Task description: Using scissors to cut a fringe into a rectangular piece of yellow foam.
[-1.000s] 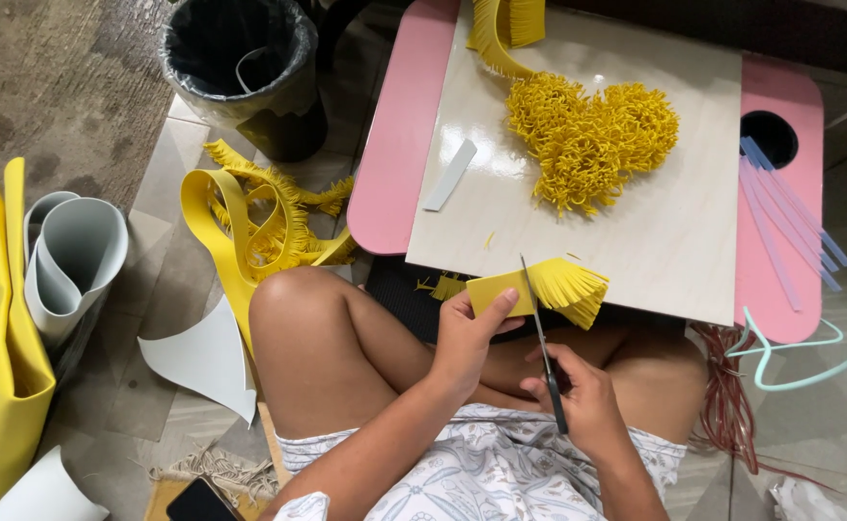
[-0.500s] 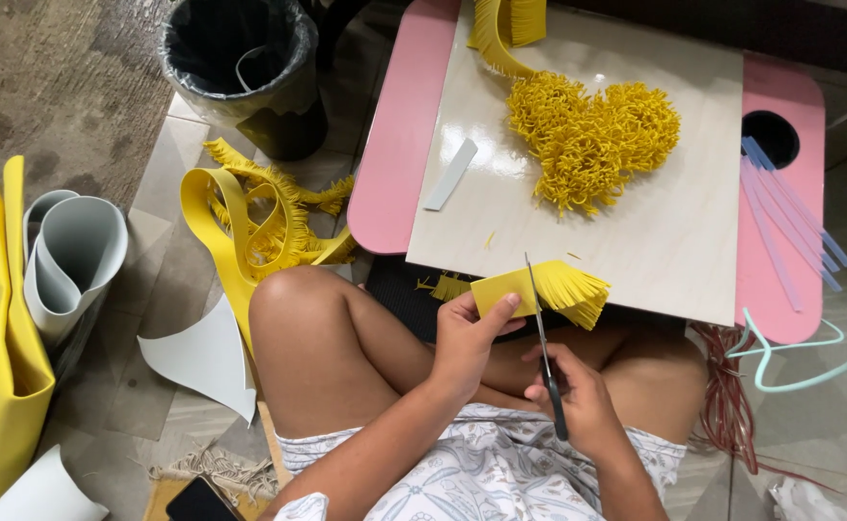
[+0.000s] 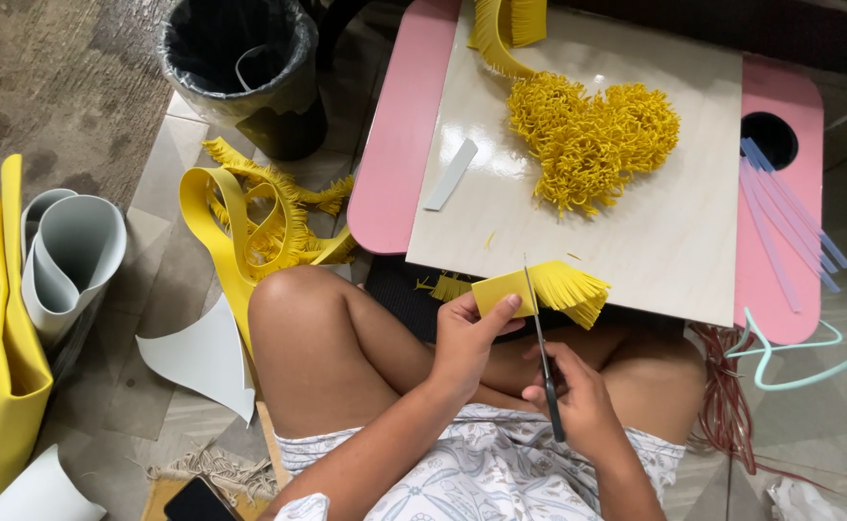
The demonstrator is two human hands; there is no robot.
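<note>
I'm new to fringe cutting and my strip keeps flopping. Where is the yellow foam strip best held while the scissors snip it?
Probably on the uncut, solid end of the yellow foam strip, coming from the left, as the left hand does with thumb on top. That part is flat and stiff; the fringed part right of the scissors is slit into loose tabs. The right hand works the handles.

Her left hand (image 3: 467, 338) pinches a yellow foam strip (image 3: 537, 288), fringed on the side away from that hand, while just beside it her right hand (image 3: 578, 391) grips black scissors (image 3: 543, 355) whose blades cross the strip.
</note>
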